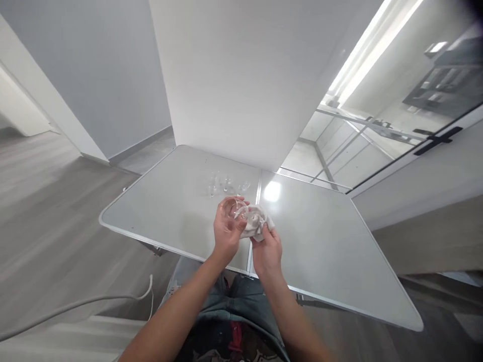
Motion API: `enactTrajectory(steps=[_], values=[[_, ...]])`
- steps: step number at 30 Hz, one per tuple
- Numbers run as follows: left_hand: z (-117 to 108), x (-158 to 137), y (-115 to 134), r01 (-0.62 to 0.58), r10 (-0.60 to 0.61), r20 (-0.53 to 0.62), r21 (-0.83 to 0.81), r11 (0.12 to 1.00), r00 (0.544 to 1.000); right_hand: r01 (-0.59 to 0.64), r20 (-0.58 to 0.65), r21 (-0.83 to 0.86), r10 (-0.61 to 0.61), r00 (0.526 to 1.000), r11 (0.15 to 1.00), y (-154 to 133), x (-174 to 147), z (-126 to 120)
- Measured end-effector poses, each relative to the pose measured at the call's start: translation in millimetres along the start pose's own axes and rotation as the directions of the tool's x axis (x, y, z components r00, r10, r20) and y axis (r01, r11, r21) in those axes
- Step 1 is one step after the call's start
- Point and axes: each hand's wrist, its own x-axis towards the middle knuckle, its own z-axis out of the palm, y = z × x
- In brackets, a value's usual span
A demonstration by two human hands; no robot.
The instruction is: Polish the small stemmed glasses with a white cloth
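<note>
Above the table's middle seam, my left hand (pixel 225 232) is closed around a clear glass (pixel 238 205), its round rim showing between thumb and fingers. My right hand (pixel 267 250) grips a crumpled white cloth (pixel 257 221) and presses it against the right side of the glass. The cloth covers that end of the glass, so its base or stem is hidden. Just beyond my hands, several small clear glasses (pixel 225 185) stand on the table; their outlines are faint.
The pale folding table (pixel 158 201) has a metal rim and a center seam. A white wall (pixel 241 90) rises behind it, with a glass panel (pixel 332 146) at the right. A grey hose (pixel 94 299) runs along the lower left.
</note>
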Motion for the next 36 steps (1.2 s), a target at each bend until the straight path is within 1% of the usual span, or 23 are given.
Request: enactTrajectory(steps=[1,2,5,8,10,14,16,18,20,22,23,26,29,33,36], values=[[1,1,-4,0.007,-0.007,0.000,-0.006,1.000,1.000,-0.024,0.001,0.002,0.024,1.000,1.000,0,2,-3],[2,2,-7,0.022,-0.022,-0.001,-0.015,1.000,1.000,-0.024,-0.010,0.011,0.024,1.000,1.000,0,4,-7],[5,8,-21,0.106,-0.106,0.041,-0.013,0.994,0.994,0.019,-0.069,0.075,-0.014,0.997,0.997,0,13,-17],[9,14,-36,0.156,-0.157,0.083,0.010,0.988,0.984,-0.030,-0.084,0.111,0.040,0.996,0.993,1,21,-25],[12,16,-44,0.164,-0.165,0.074,0.017,0.986,0.984,-0.034,-0.090,0.127,0.045,0.995,0.991,2,24,-29],[16,15,-55,0.178,-0.183,0.101,0.059,0.982,0.978,0.083,-0.147,0.195,-0.055,0.988,0.977,3,26,-33],[17,14,-58,0.167,-0.172,0.109,0.053,0.985,0.979,0.079,-0.114,0.201,-0.056,0.992,0.976,3,27,-34],[17,13,-60,0.157,-0.160,0.112,0.034,0.987,0.981,0.062,-0.100,0.162,-0.046,0.994,0.985,4,28,-36],[17,10,-63,0.172,-0.176,0.150,0.041,0.984,0.973,0.072,-0.169,0.106,-0.053,0.984,0.992,6,29,-40],[17,4,-67,0.218,-0.233,0.203,0.094,0.971,0.951,0.065,-0.252,0.080,-0.043,0.967,0.995,8,31,-45],[16,0,-70,0.240,-0.264,0.211,0.133,0.962,0.941,0.049,-0.271,0.087,-0.024,0.962,0.995,10,32,-47],[10,-12,-85,0.285,-0.338,0.149,0.295,0.912,0.929,0.008,-0.285,0.135,0.031,0.958,0.991,15,34,-50],[2,-19,-100,0.298,-0.356,0.061,0.428,0.853,0.932,-0.004,-0.303,0.148,0.049,0.952,0.989,18,34,-52],[-5,-21,-111,0.278,-0.314,-0.008,0.484,0.830,0.950,-0.067,-0.285,0.194,0.121,0.951,0.979,19,31,-54],[-6,-22,-115,0.243,-0.273,-0.014,0.504,0.829,0.962,-0.021,-0.296,0.274,0.105,0.949,0.962,17,28,-56]])
